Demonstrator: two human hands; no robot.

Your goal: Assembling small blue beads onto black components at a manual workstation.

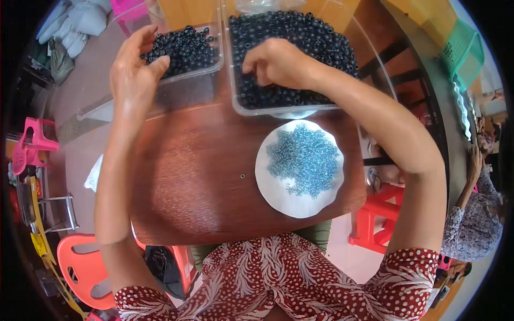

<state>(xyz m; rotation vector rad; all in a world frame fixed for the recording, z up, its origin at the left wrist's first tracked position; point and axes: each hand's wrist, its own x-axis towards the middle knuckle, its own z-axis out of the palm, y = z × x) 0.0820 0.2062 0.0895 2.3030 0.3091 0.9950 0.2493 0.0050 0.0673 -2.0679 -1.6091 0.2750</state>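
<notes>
Two clear plastic boxes of black beads stand at the far side of a brown table. My left hand (131, 69) is at the left end of the smaller box (199, 71), thumb and fingers apart beside its black beads (187, 49). Over the larger box (240, 108) is my right hand (282, 63), fingers curled down among its black beads (321, 43). Its fingertips are partly hidden, and I cannot see what they hold. Nearer me, a white wavy-rimmed plate (274, 199) bears a heap of tiny light blue beads (304, 158). One small ring-shaped bead (242, 176) lies left of the plate.
Wood grain shows on the table (182, 182) in front of me. An orange-red chair (80, 267) is at lower left, a red stool (377, 219) at right. A pink stool (35, 143) stands far left. Another person in a patterned top (474, 230) sits at far right, near a green basket (465, 53).
</notes>
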